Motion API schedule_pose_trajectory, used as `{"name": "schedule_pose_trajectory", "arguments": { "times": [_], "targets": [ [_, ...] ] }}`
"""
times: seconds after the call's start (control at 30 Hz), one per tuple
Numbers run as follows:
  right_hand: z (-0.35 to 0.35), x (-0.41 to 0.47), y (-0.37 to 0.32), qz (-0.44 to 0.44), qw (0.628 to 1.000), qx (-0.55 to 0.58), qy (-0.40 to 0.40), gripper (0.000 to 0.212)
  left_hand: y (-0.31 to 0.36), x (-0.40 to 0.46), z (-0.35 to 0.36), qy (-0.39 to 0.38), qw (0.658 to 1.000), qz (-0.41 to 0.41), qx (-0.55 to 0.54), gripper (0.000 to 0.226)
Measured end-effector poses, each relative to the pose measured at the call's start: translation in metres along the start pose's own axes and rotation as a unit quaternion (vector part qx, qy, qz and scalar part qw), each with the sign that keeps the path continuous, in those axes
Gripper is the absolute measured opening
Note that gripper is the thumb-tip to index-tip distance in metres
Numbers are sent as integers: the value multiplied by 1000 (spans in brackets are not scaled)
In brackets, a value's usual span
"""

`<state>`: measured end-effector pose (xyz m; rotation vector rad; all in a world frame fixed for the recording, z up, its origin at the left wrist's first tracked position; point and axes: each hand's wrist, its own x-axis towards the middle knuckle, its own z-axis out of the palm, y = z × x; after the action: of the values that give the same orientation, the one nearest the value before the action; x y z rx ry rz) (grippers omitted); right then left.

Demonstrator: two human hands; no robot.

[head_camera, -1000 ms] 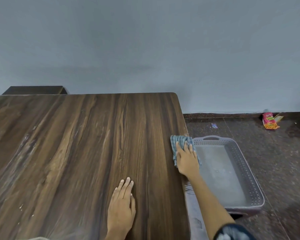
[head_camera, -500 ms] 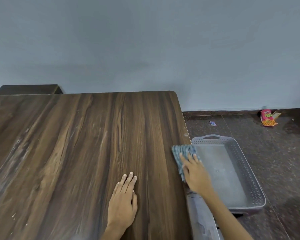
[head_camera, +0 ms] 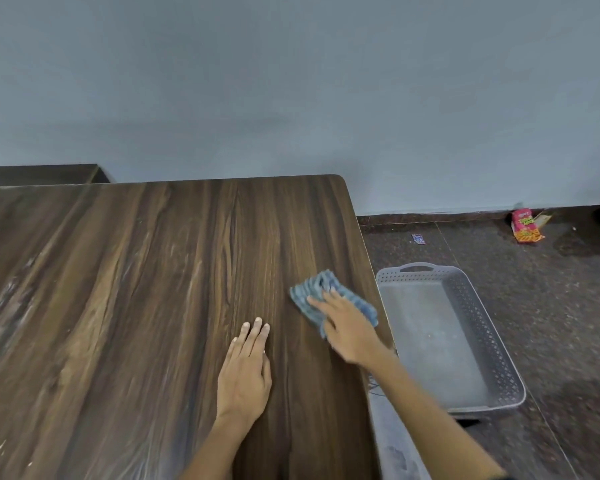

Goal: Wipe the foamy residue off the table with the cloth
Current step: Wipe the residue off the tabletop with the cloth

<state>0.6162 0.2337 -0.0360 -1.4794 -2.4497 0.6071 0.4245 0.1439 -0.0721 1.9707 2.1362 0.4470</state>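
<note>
A dark wood-grain table [head_camera: 153, 289] fills the left and middle of the head view. Pale whitish streaks of residue [head_camera: 11, 299] show on its left part. A blue-grey cloth [head_camera: 312, 289] lies near the table's right edge. My right hand [head_camera: 350, 327] presses flat on the cloth with straight fingers. To its left my left hand [head_camera: 246, 368] rests flat on the bare wood, fingers straight and together, touching nothing else.
A grey perforated plastic tray [head_camera: 492, 341] sits low beside the table's right edge, above a dark speckled floor. A red snack wrapper [head_camera: 525, 225] and a small blue scrap [head_camera: 418, 239] lie by the wall. A dark bench top [head_camera: 39, 173] stands behind the table's far left.
My right hand has slid the cloth from the table's right edge leftward onto the tabletop. My left hand has stayed in place.
</note>
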Motion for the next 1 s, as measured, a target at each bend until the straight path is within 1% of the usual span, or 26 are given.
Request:
{"name": "schedule_pose_trajectory", "arguments": {
  "times": [0.03,0.1,0.13,0.2,0.27,0.33,0.4,0.47,0.53,0.6,0.7,0.77,0.8,0.87,0.93,1.0],
  "targets": [
    [4,-24,-6,-17,1000,15,2,46,0,-1,0,-5,1000,0,-3,58],
    [12,-66,-7,-14,1000,15,7,50,0,-4,-3,-9,1000,0,-7,59],
    [15,-79,-2,0,1000,0,16,51,1,-5,-3,-10,1000,0,-12,60],
    [13,-78,12,58,998,-28,27,54,1,-9,-2,-7,1000,-4,-17,58],
    [4,-51,24,125,990,-51,44,60,3,-15,-3,-3,1000,-8,-19,57],
    [-4,-9,38,192,978,-68,46,55,4,-21,-6,-4,1000,-9,-28,49],
    [-16,33,44,229,971,-56,44,55,4,-25,-6,-9,999,-3,-40,45],
    [-25,66,41,244,969,-47,17,57,3,-29,-5,-8,999,0,-43,47],
    [-22,85,29,215,975,-57,-23,57,2,-33,-5,-3,999,-3,-41,59],
    [-9,88,7,123,989,-75,-39,54,1,-34,-3,-1,999,-2,-35,62],
    [17,51,-33,2,999,-28,-40,46,2,-33,-5,-4,999,-7,-39,60],
    [30,8,-51,-28,999,-1,-33,42,2,-34,-8,-1,999,-8,-41,55],
    [33,-16,-54,-28,999,7,-27,40,2,-36,-8,5,999,-10,-43,50],
    [37,-67,-49,3,1000,0,-1,43,1,-38,-9,14,998,-20,-61,39],
    [35,-103,-31,65,997,-36,26,49,1,-39,-10,21,997,-23,-75,37],
    [25,-103,-11,138,988,-53,45,52,3,-41,-11,22,996,-28,-76,37]
  ]
}}
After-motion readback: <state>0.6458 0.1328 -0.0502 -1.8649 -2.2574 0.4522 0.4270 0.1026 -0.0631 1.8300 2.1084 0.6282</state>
